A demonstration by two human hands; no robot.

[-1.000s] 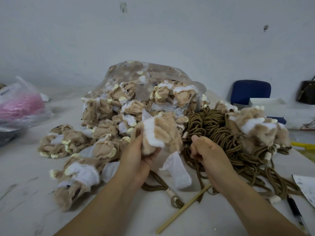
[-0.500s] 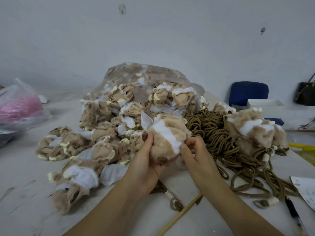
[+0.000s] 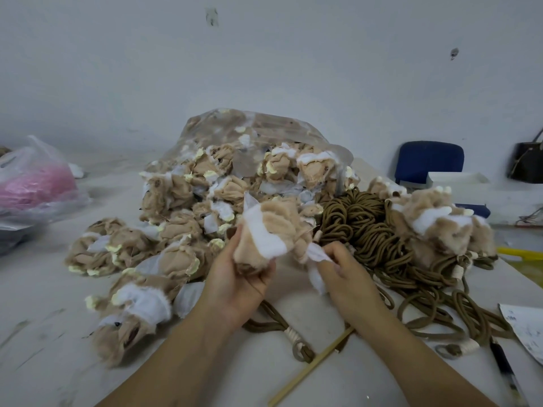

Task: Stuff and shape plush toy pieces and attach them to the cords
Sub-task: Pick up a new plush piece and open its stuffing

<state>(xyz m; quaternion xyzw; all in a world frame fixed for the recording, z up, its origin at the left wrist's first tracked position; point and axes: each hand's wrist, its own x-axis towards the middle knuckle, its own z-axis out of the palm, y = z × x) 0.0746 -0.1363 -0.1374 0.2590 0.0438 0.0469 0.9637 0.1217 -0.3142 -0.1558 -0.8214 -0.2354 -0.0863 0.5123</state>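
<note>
A tan and white plush piece [image 3: 271, 230] is held up over the table's middle. My left hand [image 3: 238, 277] grips its lower left side. My right hand [image 3: 340, 268] pinches a white fabric flap [image 3: 316, 254] hanging from the piece's right end. Behind lies a heap of unstuffed tan plush pieces [image 3: 188, 218] spilling from a clear plastic bag [image 3: 264, 133]. A tangle of brown cords [image 3: 373, 230] lies to the right, with several plush pieces [image 3: 435, 224] lying on the cords. One more brown cord [image 3: 273, 321] with a white-wrapped loop lies under my hands.
A thin wooden stick [image 3: 311, 368] lies near the front edge. A black pen [image 3: 504, 368] and a sheet of paper [image 3: 526, 330] are at the right. A plastic bag with pink contents [image 3: 35, 183] sits far left. A blue chair [image 3: 429, 160] stands behind the table.
My right hand left the cords and came to the plush piece, then pulled a white flap out from its right end. The left hand turned the piece slightly.
</note>
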